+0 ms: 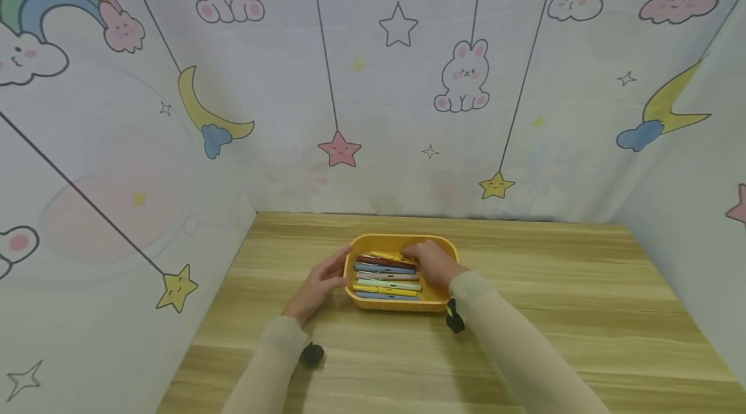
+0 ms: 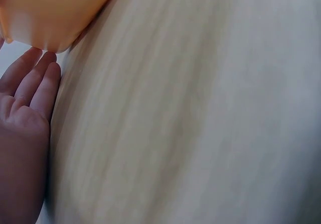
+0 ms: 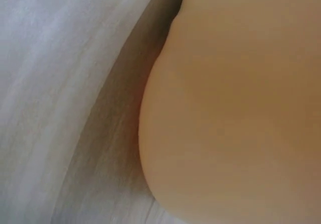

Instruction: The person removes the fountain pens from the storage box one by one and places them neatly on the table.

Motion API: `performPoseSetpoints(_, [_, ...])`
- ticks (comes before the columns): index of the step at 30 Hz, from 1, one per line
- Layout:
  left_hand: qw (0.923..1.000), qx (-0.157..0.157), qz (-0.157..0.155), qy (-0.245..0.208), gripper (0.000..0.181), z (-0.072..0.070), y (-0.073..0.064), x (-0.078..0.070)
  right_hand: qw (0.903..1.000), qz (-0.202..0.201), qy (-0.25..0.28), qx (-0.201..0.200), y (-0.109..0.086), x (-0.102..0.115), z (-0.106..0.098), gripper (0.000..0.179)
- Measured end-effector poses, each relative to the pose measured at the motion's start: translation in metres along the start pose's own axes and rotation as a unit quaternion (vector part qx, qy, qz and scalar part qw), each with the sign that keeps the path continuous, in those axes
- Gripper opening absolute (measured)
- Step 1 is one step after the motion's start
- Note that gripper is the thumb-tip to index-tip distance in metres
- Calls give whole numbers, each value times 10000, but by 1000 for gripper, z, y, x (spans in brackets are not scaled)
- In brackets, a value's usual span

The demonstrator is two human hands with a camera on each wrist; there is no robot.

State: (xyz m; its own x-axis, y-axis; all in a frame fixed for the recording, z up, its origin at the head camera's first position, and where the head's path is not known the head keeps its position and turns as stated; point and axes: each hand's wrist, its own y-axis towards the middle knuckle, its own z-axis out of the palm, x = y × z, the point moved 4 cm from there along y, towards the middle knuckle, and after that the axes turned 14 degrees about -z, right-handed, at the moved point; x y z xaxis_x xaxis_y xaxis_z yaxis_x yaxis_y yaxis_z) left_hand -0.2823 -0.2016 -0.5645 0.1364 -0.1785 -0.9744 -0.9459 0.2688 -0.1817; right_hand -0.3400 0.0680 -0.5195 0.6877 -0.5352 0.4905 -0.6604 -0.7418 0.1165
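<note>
R hand [image 1: 432, 262]: reaching into far right part of orange-yellow, rounded-rectangular, plastic-looking tray [image 1: 402, 306]; fingers at right end of slim yellow clip pen [image 1: 384, 255]. Pinching or only touching? Can't tell, tips hidden.
L hand [image 1: 317, 281]: at tray's left wall, fingers fairly straight, touching it, nothing grasped; prob. steadying.
Slim yellow clip pen: inside tray, far side, a bit askew, left end farther than right.
Row, far to near: slim dark-red pen [image 1: 373, 261], slim blue pen [image 1: 379, 268], slim pinkish-grey pen [image 1: 379, 276], slim mint-green pen [image 1: 402, 286], second yellow pen [image 1: 384, 289], second blue pen [image 1: 384, 297]; all in tray, approx. parallel, lying left–right.
Done (judged): near pens look lined up; nr. half of row tidy.
Left (judged): far yellow pen not square w/ row, so prob. unfinished; going in or out, can't tell. Total count unsure, far ones overlap.
Tray spot: far-middle of wood-grain table [image 1: 553, 310], near patterned white backdrop [image 1: 280, 109].
Wrist views: tray wall mostly; pens n/a.
</note>
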Motion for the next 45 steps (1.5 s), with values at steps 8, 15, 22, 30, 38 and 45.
performPoseSetpoints(8, [10000, -13, 36, 26, 68, 0, 0, 1, 9994, 60, -278, 174, -3, 4, -2, 33])
performPoseSetpoints(15, [10000, -22, 25, 55, 69, 0, 0, -1, 9956, 130, -918, 104, -4, -2, -3, 35])
performPoseSetpoints(22, [10000, -20, -34, 48, 69, 1, 0, 1, 9955, 226, -900, -215, -9, -3, -7, 24])
performPoseSetpoints(30, [10000, -8, 28, -28, 68, 0, 0, 2, 9967, 587, -44, -562, -11, 0, -13, 38])
performPoseSetpoints(38, [10000, 56, -46, 3, 70, 1, -2, 6, 9955, 447, 260, -793, -20, 2, -22, 42])
performPoseSetpoints(45, [10000, 8, 71, 16, 71, 0, 0, 1, 9937, 122, 396, -1042, -21, 7, -36, 43])
